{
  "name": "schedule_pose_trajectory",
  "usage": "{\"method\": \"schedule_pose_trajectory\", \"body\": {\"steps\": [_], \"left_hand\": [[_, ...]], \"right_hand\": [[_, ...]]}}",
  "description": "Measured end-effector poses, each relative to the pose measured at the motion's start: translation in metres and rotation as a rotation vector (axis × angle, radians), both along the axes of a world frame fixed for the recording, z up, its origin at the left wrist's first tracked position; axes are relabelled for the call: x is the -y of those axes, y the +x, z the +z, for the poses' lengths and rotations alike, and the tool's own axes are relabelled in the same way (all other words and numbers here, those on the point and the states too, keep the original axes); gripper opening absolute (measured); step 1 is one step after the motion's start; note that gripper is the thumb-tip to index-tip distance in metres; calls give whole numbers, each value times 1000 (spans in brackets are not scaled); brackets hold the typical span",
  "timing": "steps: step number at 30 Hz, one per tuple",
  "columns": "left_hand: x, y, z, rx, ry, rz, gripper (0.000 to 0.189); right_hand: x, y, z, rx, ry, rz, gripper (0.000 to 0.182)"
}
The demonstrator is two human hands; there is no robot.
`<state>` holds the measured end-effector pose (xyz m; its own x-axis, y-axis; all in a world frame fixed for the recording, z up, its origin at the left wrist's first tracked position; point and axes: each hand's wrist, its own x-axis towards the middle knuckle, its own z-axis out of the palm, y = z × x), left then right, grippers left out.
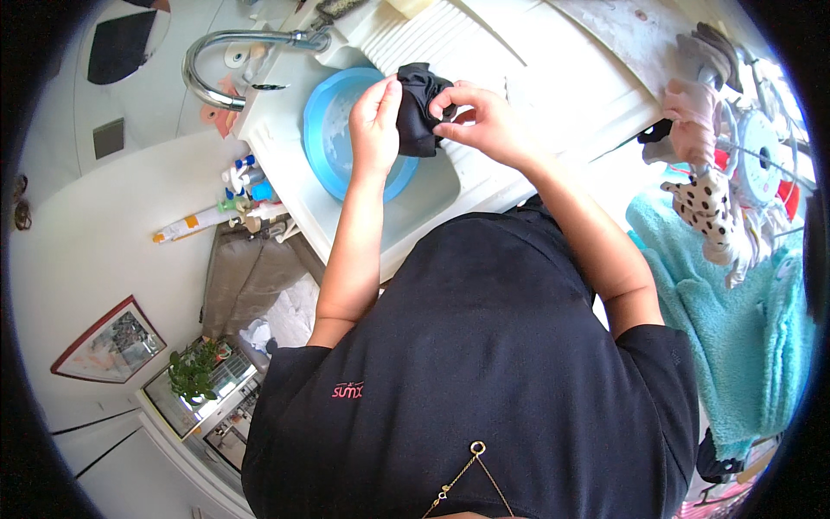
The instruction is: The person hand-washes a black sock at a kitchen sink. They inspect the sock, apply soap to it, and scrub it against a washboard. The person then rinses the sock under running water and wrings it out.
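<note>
A bunched piece of shiny black fabric (415, 126) is held up between my two hands, above the right part of a blue plastic basin (312, 139). My left hand (377, 123) grips its left edge, thumb on top. On its right side, my right hand (476, 120) pinches the cloth between thumb and fingers. The basin stands inside a white laundry sink (431, 185) and holds water with some whitish foam. Part of the basin is hidden by the cloth and my left forearm.
A chrome gooseneck faucet (214, 97) arches at the sink's left. The ribbed washboard (421, 39) lies behind the cloth. Several bottles (249, 185) stand left of the sink. At right hang small garments (694, 194) and a turquoise towel (707, 311).
</note>
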<state>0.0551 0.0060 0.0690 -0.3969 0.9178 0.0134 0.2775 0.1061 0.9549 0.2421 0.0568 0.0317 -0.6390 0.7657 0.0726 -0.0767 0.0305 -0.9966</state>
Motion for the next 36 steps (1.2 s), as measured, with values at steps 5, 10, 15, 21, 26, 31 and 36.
{"method": "schedule_pose_trajectory", "body": {"steps": [5, 10, 15, 21, 26, 31, 36], "left_hand": [[-8, -4, -2, -439, -16, -8, 32], [-18, -27, -25, -539, -2, 40, 33], [-24, -26, -40, -493, -38, 50, 34], [-27, -22, -48, -321, -47, 46, 35], [-27, -16, -70, -235, -28, 103, 31], [-26, -18, -78, -205, -15, 69, 40], [-21, -3, -47, -902, 107, 120, 37]], "right_hand": [[2, -3, -13, 235, 201, -147, 23], [1, -1, -10, 213, 190, -282, 22], [-1, -2, -21, 226, 188, -362, 20], [-6, -6, -43, 362, 291, -376, 22], [-10, -10, -52, 368, 184, -224, 23], [-11, -9, -52, 289, 120, -242, 26], [-15, -6, -48, 296, 147, -255, 30]]}}
